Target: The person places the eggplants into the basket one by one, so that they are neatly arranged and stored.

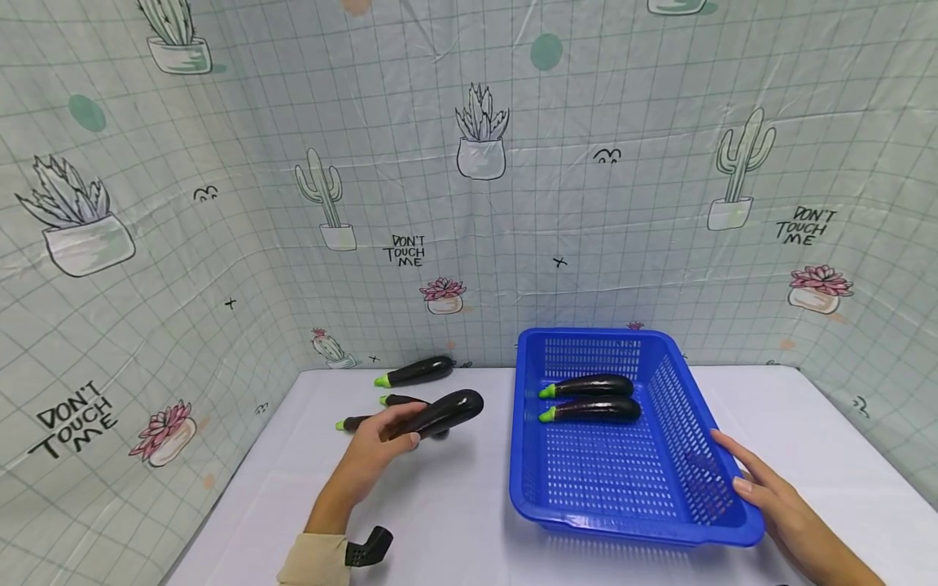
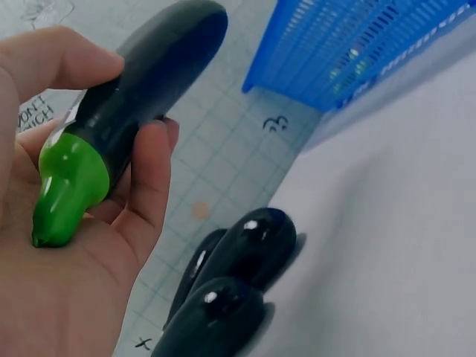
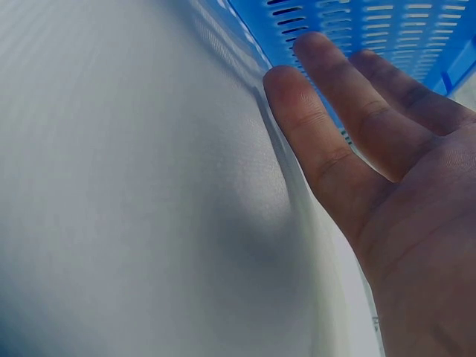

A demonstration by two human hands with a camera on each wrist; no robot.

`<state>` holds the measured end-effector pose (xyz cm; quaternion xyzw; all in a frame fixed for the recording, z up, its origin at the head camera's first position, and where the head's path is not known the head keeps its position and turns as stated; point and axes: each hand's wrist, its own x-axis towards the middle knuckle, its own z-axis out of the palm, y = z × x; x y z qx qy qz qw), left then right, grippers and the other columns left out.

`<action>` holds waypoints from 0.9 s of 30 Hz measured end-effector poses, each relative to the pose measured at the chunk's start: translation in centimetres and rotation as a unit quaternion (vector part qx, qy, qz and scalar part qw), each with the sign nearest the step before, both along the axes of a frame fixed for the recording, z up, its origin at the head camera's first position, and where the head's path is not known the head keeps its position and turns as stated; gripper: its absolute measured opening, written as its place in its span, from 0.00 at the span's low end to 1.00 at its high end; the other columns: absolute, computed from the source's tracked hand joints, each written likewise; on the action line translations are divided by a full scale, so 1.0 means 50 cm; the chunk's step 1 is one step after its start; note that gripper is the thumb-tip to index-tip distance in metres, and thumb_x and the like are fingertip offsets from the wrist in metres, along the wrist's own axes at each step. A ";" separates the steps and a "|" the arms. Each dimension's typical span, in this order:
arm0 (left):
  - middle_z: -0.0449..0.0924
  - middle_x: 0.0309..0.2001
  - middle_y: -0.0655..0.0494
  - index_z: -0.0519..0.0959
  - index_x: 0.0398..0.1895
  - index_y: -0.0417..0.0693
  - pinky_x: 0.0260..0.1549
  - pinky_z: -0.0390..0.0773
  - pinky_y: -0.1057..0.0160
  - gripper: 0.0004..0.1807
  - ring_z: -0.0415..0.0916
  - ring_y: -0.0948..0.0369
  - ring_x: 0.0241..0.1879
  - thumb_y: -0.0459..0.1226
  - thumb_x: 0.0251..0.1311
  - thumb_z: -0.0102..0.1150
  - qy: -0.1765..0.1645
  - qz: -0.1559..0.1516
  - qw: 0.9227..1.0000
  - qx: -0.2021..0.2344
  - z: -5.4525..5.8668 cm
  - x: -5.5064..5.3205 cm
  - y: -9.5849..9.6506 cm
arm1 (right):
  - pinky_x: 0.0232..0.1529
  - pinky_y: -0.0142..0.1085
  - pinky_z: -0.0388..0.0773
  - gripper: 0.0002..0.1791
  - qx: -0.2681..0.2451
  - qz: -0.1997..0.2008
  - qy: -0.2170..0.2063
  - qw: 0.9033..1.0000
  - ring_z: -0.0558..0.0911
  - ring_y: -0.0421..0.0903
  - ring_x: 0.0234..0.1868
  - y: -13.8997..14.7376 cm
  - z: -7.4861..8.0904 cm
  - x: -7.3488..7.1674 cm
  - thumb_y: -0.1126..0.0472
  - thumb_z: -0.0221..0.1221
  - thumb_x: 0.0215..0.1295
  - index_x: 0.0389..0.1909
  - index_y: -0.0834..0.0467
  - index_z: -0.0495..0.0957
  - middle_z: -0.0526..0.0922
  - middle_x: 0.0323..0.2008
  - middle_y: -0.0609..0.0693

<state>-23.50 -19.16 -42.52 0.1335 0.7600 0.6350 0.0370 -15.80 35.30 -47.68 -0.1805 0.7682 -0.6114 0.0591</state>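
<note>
"DON'T TOUCH ME" (image 1: 407, 251) (repeated), on cloth (image 1: 528, 216)

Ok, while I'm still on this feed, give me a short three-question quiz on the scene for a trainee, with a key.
1. Count: how many eggplants lie inside the blue basket?

2. Choose: what does the left hand hold?
A) the blue basket
B) a single eggplant
C) nothing

3. True or false: in the head view, the green ends of the vegetables inside the blue basket point away from the right hand.

Key:
1. Two
2. B
3. True
</note>
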 end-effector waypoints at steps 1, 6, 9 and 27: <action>0.72 0.62 0.41 0.75 0.64 0.41 0.50 0.79 0.62 0.25 0.73 0.49 0.57 0.28 0.63 0.61 0.001 -0.006 1.000 0.004 0.002 0.001 0.002 | 0.52 0.28 0.72 0.33 -0.001 0.001 -0.001 1.000 0.65 0.23 0.62 0.001 0.000 0.000 0.64 0.33 0.80 0.82 0.46 0.41 0.42 0.77 0.39; 0.70 0.64 0.38 0.73 0.65 0.38 0.50 0.79 0.61 0.25 0.73 0.48 0.57 0.27 0.63 0.57 0.016 -0.036 0.999 0.019 0.009 0.005 0.017 | 0.52 0.30 0.74 0.33 -0.009 0.012 0.009 1.000 0.67 0.26 0.62 0.005 0.003 0.003 0.66 0.32 0.80 0.81 0.50 0.39 0.44 0.75 0.35; 0.70 0.63 0.38 0.74 0.65 0.37 0.50 0.79 0.61 0.25 0.73 0.48 0.56 0.27 0.63 0.56 0.023 -0.037 0.999 0.019 0.010 0.007 0.026 | 0.52 0.28 0.73 0.33 -0.005 0.008 0.022 1.000 0.65 0.24 0.63 0.000 0.004 0.002 0.66 0.32 0.79 0.81 0.51 0.39 0.45 0.75 0.34; 0.73 0.61 0.41 0.75 0.66 0.40 0.49 0.79 0.63 0.24 0.73 0.52 0.53 0.31 0.66 0.60 0.027 -0.082 0.996 -0.006 -0.010 0.002 0.096 | 0.52 0.29 0.73 0.32 -0.006 -0.003 0.021 1.000 0.66 0.24 0.62 -0.008 0.002 0.003 0.65 0.33 0.79 0.81 0.48 0.43 0.48 0.75 0.37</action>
